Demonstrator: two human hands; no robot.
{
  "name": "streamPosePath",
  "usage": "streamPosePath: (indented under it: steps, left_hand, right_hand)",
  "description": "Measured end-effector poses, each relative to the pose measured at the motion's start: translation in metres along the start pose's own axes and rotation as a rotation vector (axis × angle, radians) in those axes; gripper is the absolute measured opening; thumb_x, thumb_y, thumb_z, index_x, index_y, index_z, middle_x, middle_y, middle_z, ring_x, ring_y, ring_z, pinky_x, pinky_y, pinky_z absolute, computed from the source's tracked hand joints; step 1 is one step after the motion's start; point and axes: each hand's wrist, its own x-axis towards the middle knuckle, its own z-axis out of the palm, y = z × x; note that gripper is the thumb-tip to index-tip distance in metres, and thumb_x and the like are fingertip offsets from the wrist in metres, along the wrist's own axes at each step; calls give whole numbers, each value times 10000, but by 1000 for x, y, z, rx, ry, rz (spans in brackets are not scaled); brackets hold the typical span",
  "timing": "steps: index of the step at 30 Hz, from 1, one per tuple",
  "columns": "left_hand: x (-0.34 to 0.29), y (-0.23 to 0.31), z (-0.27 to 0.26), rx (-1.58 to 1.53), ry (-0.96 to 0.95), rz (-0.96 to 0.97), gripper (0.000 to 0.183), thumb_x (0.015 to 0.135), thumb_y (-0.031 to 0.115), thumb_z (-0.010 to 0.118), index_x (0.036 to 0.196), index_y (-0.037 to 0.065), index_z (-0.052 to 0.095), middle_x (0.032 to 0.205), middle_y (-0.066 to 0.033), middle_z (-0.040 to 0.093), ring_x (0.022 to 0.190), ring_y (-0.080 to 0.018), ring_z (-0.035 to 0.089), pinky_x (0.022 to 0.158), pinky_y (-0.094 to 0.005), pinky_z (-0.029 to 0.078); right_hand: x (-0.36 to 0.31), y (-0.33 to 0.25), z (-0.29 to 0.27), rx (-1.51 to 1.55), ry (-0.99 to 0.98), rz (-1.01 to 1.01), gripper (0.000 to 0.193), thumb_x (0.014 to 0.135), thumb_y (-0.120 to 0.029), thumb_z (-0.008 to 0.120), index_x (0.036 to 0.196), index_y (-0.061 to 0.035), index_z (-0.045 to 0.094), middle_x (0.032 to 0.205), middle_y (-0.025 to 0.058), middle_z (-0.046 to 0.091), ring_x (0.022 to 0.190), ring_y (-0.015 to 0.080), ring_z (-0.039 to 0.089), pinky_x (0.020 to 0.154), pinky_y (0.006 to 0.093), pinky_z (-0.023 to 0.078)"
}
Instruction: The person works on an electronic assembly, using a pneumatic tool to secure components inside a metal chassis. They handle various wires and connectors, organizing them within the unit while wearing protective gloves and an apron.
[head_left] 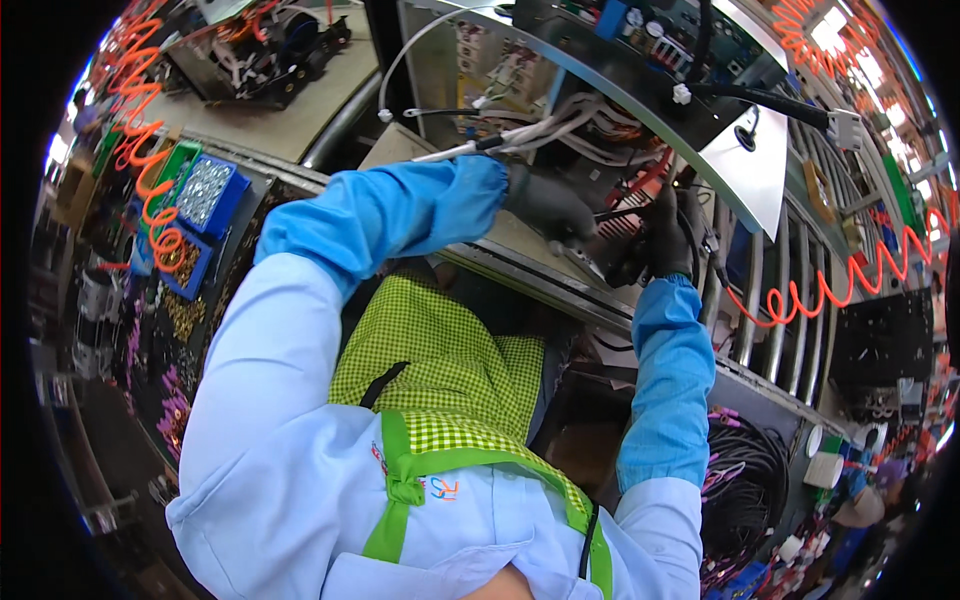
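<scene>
Both my hands wear dark grey gloves and work inside the open metal cabinet on the bench. My left hand [552, 208] is curled closed; its fingertips face away, so what it holds is hidden. From beside its knuckles a thin black cable [622, 211] runs to my right hand [664, 238], whose fingers are closed around it. Behind them, red wires [652, 172] and a bundle of white cables [570, 122] fill the cabinet. Over the hands leans a metal panel [630, 92] carrying circuit boards.
An orange coiled hose [800, 308] hangs at the right, beside steel rollers [790, 335]. Another orange coiled hose [150, 130] dangles at the left near a blue bin [212, 195] of small metal parts. Coiled black cables [745, 480] lie at lower right.
</scene>
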Motion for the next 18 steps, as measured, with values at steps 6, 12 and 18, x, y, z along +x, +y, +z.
streamPosePath:
  steps: [6,12,18]
  left_hand:
    - [-6,6,14,121,32,-7,361,878,195,537,1197,40,472,855,-36,540,681,-100,540,578,-243,513]
    - [8,-24,102,70,462,240,260,851,193,485,1047,23,502,778,-50,549,623,-128,543,558,-259,478]
    - [25,-8,94,223,441,128,200,818,179,483,902,3,528,743,-93,559,590,-153,540,531,-291,452]
  right_hand:
    - [-14,-20,1,-36,-7,54,301,879,-304,620,816,-15,569,677,62,582,593,133,541,557,276,430]
    - [2,11,-4,-82,12,-56,317,895,-327,599,847,-15,574,696,50,585,637,112,529,596,282,434]
    - [5,13,-3,-38,5,-68,301,884,-311,621,853,-15,578,720,42,567,657,109,512,618,271,433]
